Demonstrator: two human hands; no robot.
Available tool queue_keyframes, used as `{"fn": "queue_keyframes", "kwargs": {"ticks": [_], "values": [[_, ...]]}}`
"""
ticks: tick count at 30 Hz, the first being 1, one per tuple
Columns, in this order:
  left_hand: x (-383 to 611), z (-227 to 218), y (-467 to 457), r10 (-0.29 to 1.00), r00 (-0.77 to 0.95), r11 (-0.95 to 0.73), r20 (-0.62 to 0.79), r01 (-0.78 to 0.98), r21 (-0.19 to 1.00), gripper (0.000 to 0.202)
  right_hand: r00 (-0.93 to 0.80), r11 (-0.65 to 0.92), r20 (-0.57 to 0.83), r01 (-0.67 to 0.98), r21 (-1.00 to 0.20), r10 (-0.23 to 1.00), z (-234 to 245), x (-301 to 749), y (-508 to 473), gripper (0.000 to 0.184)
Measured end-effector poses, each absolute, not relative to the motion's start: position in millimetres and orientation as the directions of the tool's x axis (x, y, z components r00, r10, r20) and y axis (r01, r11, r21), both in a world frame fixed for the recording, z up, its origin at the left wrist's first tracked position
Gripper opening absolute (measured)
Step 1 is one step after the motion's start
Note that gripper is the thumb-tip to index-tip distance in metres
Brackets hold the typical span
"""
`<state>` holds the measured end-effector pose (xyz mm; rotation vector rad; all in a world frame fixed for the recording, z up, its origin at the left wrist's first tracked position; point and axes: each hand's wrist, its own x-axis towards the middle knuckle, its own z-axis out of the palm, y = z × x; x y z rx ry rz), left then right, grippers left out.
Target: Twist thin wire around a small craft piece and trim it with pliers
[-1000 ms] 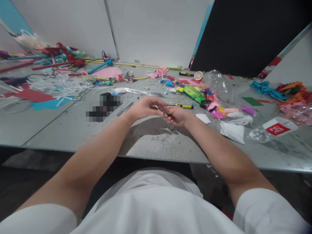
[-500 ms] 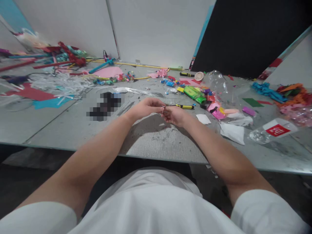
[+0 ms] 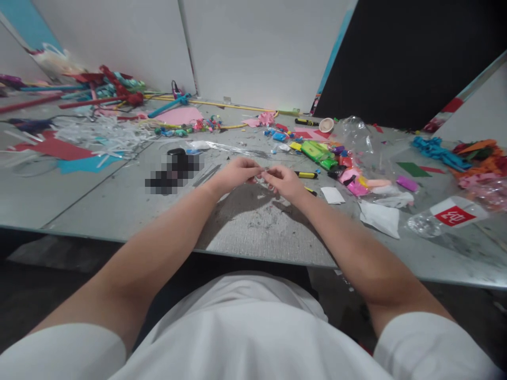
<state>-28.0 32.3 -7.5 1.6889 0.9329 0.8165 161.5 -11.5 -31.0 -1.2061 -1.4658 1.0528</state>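
Note:
My left hand (image 3: pixel 236 173) and my right hand (image 3: pixel 283 183) meet above the grey table (image 3: pixel 119 200), fingertips pinched together on a small thin object (image 3: pixel 264 174) that I cannot make out; it looks like a bit of wire or clear material. Both hands hover just over a rough grey mat (image 3: pixel 257 221) at the table's near edge. A yellow and black utility knife (image 3: pixel 306 174) lies just beyond my right hand.
Coloured foam and paper pieces (image 3: pixel 317 150) are strewn at the back right, white paper scraps (image 3: pixel 380 216) and a plastic bottle (image 3: pixel 447 216) at the right. Shredded white strips (image 3: pixel 103 134) and red and blue sheets lie at the left. A blurred dark object (image 3: pixel 174 171) sits left of my hands.
Both hands have lifted slightly and shifted a little to the right; my right hand has turned palm down, still pinching the small object with the left.

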Motion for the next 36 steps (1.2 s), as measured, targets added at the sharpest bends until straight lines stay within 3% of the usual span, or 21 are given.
{"fn": "queue_keyframes", "kwargs": {"ticks": [11, 18, 24, 36], "values": [[-25, 6, 17, 0.900, 0.434, -0.190, 0.041, 0.304, 0.934, 0.027, -0.166, 0.154, 0.113, 0.262, -0.953, 0.980, -37, 166, -8, 0.027], [-26, 7, 14, 0.871, 0.491, -0.213, 0.035, 0.312, 0.926, 0.019, -0.182, 0.156, 0.103, 0.302, -0.940, 0.978, -37, 168, -9, 0.030], [-27, 6, 16, 0.818, 0.574, -0.270, 0.035, 0.330, 0.905, 0.016, -0.191, 0.160, 0.103, 0.314, -0.936, 0.976, -31, 166, -14, 0.029], [-28, 3, 21, 0.812, 0.573, -0.413, 0.107, 0.436, 0.800, 0.021, -0.185, 0.130, 0.078, 0.289, -0.948, 0.980, -32, 163, -14, 0.029]]}}
